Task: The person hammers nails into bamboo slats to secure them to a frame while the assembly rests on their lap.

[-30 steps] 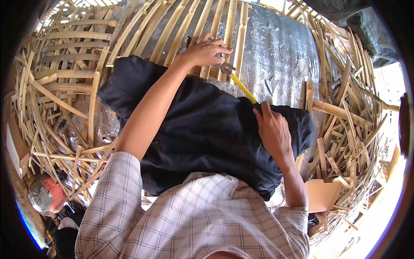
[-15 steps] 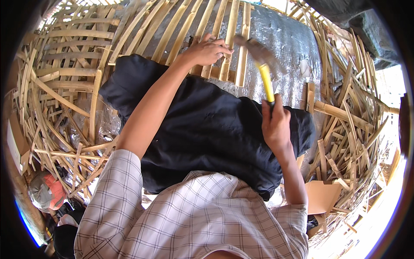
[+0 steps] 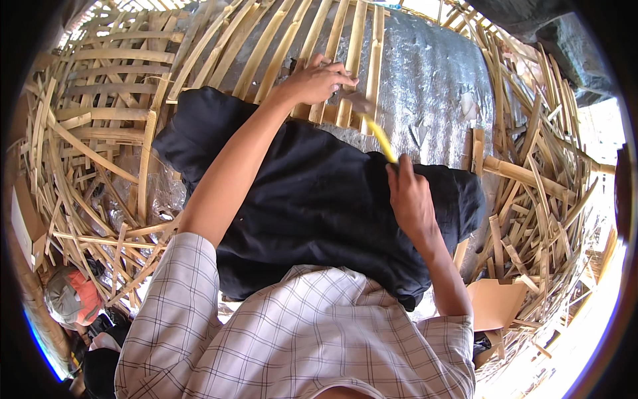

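My right hand (image 3: 411, 199) is closed around the black grip of a hammer (image 3: 380, 138) with a yellow shaft. The hammer's head is down at the near part of a bamboo slat (image 3: 354, 56), just beside my left fingertips. My left hand (image 3: 312, 85) rests over the slats, thumb and fingers drawn together; whatever they pinch is too small to make out. Several slats run side by side away from me, joined near my lap by a bamboo crosspiece (image 3: 330, 117) that is partly hidden. Black cloth (image 3: 312, 193) covers my legs below them.
Under the slats lies a shiny silver-grey sheet (image 3: 438, 80). Woven bamboo panels (image 3: 119, 70) stand at the left. Loose bamboo strips (image 3: 531, 226) are heaped at the right, near a cardboard piece (image 3: 497, 302). At the lower left, a person in a grey and red cap (image 3: 70, 296) is partly visible.
My right hand has swung the hammer down and to the left, bringing its head from right of the slats to beside my left fingers. My left hand has hardly moved.
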Tool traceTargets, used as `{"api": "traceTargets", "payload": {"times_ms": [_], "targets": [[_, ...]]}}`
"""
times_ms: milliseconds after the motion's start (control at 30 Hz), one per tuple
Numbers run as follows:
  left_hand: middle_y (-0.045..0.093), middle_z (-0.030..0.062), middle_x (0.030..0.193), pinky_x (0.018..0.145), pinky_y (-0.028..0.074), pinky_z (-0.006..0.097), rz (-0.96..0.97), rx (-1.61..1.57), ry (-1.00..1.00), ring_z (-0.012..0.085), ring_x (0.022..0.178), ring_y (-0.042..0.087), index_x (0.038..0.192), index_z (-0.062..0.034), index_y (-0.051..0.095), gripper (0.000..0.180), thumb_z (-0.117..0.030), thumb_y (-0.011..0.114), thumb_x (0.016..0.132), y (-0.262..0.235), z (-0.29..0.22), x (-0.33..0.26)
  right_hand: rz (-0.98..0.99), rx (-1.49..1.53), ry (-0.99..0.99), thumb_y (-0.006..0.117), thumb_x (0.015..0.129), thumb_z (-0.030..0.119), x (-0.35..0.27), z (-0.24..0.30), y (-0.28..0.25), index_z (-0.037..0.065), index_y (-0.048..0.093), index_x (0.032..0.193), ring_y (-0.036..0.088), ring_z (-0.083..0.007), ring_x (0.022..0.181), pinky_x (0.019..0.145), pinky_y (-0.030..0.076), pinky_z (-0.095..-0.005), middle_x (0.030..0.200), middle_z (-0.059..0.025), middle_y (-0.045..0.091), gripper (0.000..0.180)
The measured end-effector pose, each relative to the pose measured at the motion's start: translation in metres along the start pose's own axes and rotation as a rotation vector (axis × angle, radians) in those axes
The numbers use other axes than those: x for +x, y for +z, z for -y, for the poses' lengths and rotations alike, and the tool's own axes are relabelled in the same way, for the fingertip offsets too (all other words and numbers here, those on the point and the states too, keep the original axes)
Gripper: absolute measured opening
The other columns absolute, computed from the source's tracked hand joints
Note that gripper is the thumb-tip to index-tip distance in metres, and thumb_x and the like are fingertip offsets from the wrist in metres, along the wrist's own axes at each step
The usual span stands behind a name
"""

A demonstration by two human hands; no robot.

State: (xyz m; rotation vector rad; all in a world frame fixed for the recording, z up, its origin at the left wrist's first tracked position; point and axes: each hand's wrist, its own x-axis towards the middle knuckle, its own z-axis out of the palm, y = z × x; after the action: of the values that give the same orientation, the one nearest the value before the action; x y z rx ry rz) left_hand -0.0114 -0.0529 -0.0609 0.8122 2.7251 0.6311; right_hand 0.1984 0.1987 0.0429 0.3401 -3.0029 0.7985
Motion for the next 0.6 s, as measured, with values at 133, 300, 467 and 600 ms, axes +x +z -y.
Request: {"api": "traceTargets", "payload": {"times_ms": [133, 300, 467, 600], "targets": [[0.052, -0.0119, 0.15, 0.125, 0.027, 0.057, 0.004, 0.035, 0.002, 0.0283, 0.145, 0.036, 0.139, -0.0376, 0.066, 0.059, -0.001, 0.049, 0.095, 0.002, 0.003, 0.0, 0.098, -0.151, -0.051, 0.065, 0.103, 0.016, 0.008, 0.013, -0.022, -0.001, 0.051, 0.106, 0.063, -0.0476, 0.063, 0.052, 0.045, -0.0532, 0.064, -0.0261, 0.059, 0.022], [0.051, -0.0084, 0.153, 0.123, 0.034, 0.044, 0.046, 0.085, 0.03, 0.0321, 0.143, 0.037, 0.139, -0.0321, 0.067, 0.059, 0.001, 0.05, 0.094, -0.005, -0.002, -0.003, -0.084, 0.165, -0.006, 0.064, 0.102, 0.009, 0.008, 0.04, -0.035, -0.001, 0.05, 0.102, 0.062, -0.0476, 0.06, 0.047, 0.043, -0.0506, 0.065, -0.0249, 0.06, 0.017], [0.056, -0.0082, 0.147, 0.121, 0.038, 0.042, -0.015, 0.037, 0.042, 0.0296, 0.134, 0.043, 0.137, -0.03, 0.069, 0.063, 0.007, 0.053, 0.088, -0.009, -0.003, -0.003, 0.068, -0.04, 0.03, 0.063, 0.104, 0.016, -0.004, 0.006, 0.01, 0.001, 0.048, 0.104, 0.064, -0.0477, 0.061, 0.05, 0.046, -0.0555, 0.065, -0.0262, 0.062, 0.021], [0.058, -0.0075, 0.143, 0.12, 0.039, 0.041, -0.024, 0.057, 0.018, 0.0284, 0.131, 0.045, 0.139, -0.0305, 0.067, 0.071, 0.012, 0.052, 0.085, -0.012, -0.008, -0.008, 0.094, -0.072, 0.043, 0.063, 0.104, 0.02, -0.004, 0.022, -0.009, 0.0, 0.051, 0.1, 0.063, -0.0491, 0.065, 0.055, 0.047, -0.0589, 0.064, -0.0277, 0.061, 0.023]]}}
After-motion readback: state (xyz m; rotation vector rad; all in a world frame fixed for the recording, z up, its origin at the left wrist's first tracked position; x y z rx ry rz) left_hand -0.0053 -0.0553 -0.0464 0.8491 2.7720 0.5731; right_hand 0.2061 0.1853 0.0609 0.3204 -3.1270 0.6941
